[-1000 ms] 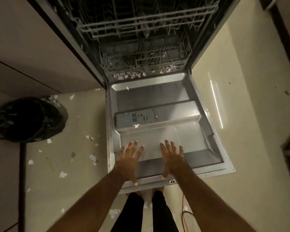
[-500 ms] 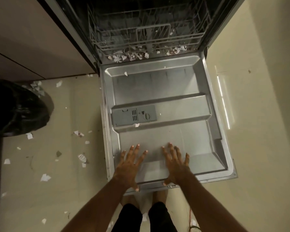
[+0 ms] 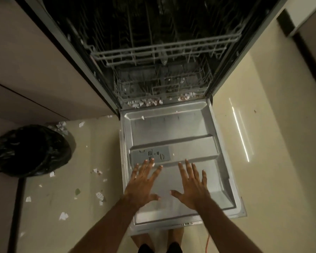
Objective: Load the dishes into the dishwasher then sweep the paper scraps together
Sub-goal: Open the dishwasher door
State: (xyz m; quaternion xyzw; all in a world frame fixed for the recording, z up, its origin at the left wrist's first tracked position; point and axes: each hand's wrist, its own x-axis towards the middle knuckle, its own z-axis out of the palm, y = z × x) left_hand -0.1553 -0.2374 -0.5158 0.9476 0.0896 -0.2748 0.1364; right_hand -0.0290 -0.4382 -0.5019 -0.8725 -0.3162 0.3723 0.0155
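Note:
The dishwasher door point(image 3: 195, 125) lies fully open and flat in front of me, its steel inner panel facing up. My left hand point(image 3: 143, 184) and my right hand point(image 3: 192, 185) are spread flat, fingers straight, over the near half of the door, holding nothing. The fingertips of my left hand reach the grey detergent dispenser point(image 3: 150, 155). Inside the dark tub, the upper rack point(image 3: 164, 50) and lower rack point(image 3: 162, 84) are pushed in; no dishes show in them. White paper scraps point(image 3: 146, 103) lie along the tub's front lip, and more paper scraps point(image 3: 99, 195) are scattered on the floor to the left.
A bin lined with a black bag point(image 3: 33, 152) stands on the floor at the left. Beige cabinet fronts point(image 3: 35, 70) flank the dishwasher's left side. My feet are under the door's near edge, with an orange cord point(image 3: 207, 243) beside them. Pale floor point(image 3: 263, 179) stretches to the right.
Both hands have moved forward along the door from its near edge toward the dispenser. The view has tilted up, showing more of the racks.

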